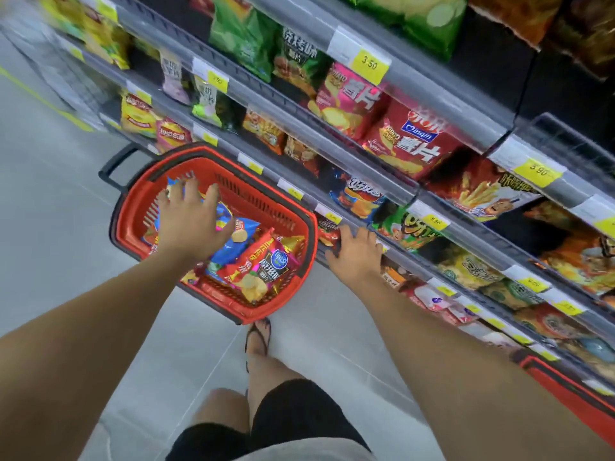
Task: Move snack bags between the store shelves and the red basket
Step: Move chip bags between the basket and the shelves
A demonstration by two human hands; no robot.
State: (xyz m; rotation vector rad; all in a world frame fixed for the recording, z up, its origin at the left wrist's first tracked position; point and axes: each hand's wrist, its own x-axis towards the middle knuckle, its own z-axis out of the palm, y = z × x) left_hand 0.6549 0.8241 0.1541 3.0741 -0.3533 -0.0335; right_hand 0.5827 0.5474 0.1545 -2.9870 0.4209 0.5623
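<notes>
Floor: pale tiles (pixel 60 201) lie open left of the red basket (pixel 299 227); the store shelves (pixel 392 201) crowd its right rim.
Left hand (pixel 191 224): fingers spread wide, palm down over a blue snack bag (pixel 233 241) in the basket (contact unclear).
Right hand (pixel 356 251): fingers spread, resting at the shelf edge beside a small red bag (pixel 327 232), holding nothing.
Basket contents: several snack bags, among them a red one (pixel 259 264).
</notes>
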